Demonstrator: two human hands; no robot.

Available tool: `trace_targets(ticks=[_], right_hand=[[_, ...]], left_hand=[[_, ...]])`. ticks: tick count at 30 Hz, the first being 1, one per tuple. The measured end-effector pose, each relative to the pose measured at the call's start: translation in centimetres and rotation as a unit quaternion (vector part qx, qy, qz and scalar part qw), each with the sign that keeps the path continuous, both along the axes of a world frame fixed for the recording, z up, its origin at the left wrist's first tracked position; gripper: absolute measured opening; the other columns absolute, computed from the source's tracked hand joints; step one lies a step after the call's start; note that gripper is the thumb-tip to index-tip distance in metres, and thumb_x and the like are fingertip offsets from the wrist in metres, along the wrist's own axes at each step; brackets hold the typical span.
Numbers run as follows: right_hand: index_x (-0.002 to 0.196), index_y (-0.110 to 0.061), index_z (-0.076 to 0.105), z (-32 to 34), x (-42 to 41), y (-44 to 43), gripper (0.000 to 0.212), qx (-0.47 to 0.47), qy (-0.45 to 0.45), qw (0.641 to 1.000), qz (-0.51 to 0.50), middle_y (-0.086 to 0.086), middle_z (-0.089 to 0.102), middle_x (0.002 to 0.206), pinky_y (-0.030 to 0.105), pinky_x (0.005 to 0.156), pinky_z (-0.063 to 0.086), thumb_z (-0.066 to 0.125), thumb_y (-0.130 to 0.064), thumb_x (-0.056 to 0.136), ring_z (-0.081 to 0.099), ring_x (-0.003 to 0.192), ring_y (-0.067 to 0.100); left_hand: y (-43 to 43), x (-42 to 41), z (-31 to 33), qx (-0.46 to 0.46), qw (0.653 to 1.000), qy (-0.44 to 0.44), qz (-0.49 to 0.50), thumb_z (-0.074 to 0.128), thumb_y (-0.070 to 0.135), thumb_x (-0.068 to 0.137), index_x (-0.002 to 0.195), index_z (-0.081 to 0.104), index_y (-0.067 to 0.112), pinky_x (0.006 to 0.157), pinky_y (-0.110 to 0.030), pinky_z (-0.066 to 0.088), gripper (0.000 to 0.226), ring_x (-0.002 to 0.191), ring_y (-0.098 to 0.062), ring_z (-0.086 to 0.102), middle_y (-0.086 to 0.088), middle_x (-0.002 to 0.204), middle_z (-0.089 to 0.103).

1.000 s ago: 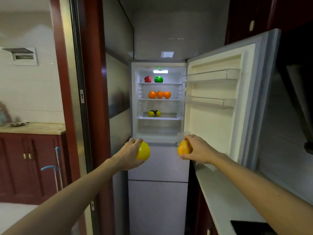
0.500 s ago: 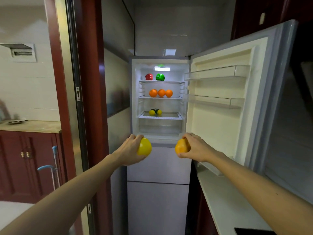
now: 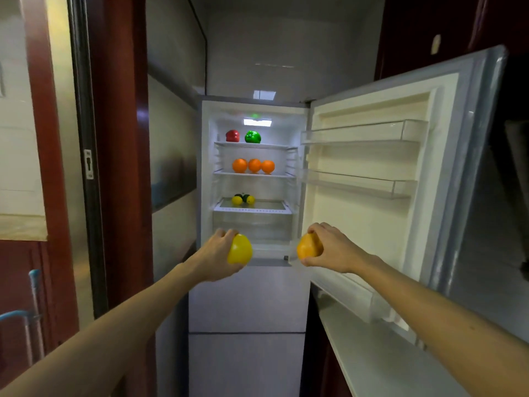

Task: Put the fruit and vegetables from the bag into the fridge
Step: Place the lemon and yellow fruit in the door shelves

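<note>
**Two hands, two peppers, fridge open ahead**

Left hand (image 3: 216, 255): fingers curled round a yellow pepper (image 3: 240, 250), gripping it from the left side. Held out in front of the fridge (image 3: 246, 299), level with the bottom lip of the open upper compartment, outside it. Right hand (image 3: 333, 249): fingers over the top and thumb beneath an orange pepper (image 3: 307, 250). Held at the same height, just before the inner edge of the fridge door (image 3: 369, 224). Peppers well apart, facing each other across the opening.

Inside, top shelf: red pepper (image 3: 232, 136) and green pepper (image 3: 252, 137), side by side. Middle shelf: three oranges (image 3: 253, 165) in a row, touching. Lower shelf: two lemons (image 3: 237, 200) at the left, with something dark between them, too small to tell. Beneath: a clear drawer (image 3: 252, 224).

Door swung wide to the right, two clear racks (image 3: 363, 133) on its upper half. Below the compartment: two closed grey fronts (image 3: 246, 365). Right: pale counter (image 3: 386, 356) under the door. Left: dark red door frame (image 3: 126, 138).
</note>
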State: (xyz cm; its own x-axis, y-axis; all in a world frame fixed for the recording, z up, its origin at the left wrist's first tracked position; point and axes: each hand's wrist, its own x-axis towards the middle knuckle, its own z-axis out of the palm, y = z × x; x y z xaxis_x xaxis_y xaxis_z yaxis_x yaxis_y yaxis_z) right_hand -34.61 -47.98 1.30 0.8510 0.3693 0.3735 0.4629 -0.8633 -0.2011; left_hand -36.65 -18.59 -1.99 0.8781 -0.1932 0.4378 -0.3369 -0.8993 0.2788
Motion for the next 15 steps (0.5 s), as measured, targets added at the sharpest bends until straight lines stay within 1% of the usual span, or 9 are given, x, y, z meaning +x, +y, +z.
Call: trace_targets(ticks=[4, 9, 13, 15], right_hand=[[0.123, -0.020, 0.044, 1.4, 1.8, 0.4, 0.066, -0.005, -0.016, 1.000, -0.024, 0.003, 0.047, 0.121, 0.036, 0.086, 0.047, 0.076, -0.046, 0.072, 0.046, 0.106, 0.021], [0.124, -0.021, 0.043, 4.0, 3.7, 0.8, 0.064, -0.014, -0.035, 0.998, -0.049, 0.002, 0.047, 0.122, 0.036, 0.085, 0.048, 0.076, -0.045, 0.074, 0.046, 0.106, 0.019], [0.123, -0.022, 0.044, 6.8, 4.5, 0.7, 0.065, -0.019, -0.064, 0.996, -0.066, 0.002, 0.048, 0.122, 0.038, 0.086, 0.048, 0.077, -0.046, 0.073, 0.047, 0.107, 0.020], [0.125, -0.021, 0.045, 8.2, 4.8, 0.7, 0.067, -0.023, -0.083, 0.994, -0.072, 0.002, 0.048, 0.122, 0.037, 0.086, 0.048, 0.076, -0.047, 0.072, 0.047, 0.108, 0.020]], left_hand=[[0.3, 3.5, 1.1, 0.008, 1.000, -0.015, -0.020, 0.077, 0.041, 0.074, 0.136, 0.035, 0.018, 0.091, -0.038, 0.046, 0.079, 0.116, -0.030, 0.051, -0.013, 0.135, 0.043], [0.0, 7.7, 2.8, 0.005, 0.998, -0.022, -0.054, 0.076, 0.043, 0.074, 0.140, 0.031, 0.018, 0.095, -0.043, 0.046, 0.084, 0.118, -0.033, 0.050, -0.014, 0.137, 0.041], [-0.8, 10.1, 4.0, 0.011, 0.996, -0.031, -0.079, 0.077, 0.039, 0.075, 0.141, 0.032, 0.015, 0.094, -0.042, 0.045, 0.084, 0.118, -0.035, 0.049, -0.016, 0.136, 0.039], [-1.0, 11.1, 4.7, 0.008, 0.994, -0.038, -0.098, 0.078, 0.038, 0.075, 0.140, 0.033, 0.015, 0.093, -0.041, 0.045, 0.082, 0.116, -0.035, 0.049, -0.017, 0.135, 0.040]])
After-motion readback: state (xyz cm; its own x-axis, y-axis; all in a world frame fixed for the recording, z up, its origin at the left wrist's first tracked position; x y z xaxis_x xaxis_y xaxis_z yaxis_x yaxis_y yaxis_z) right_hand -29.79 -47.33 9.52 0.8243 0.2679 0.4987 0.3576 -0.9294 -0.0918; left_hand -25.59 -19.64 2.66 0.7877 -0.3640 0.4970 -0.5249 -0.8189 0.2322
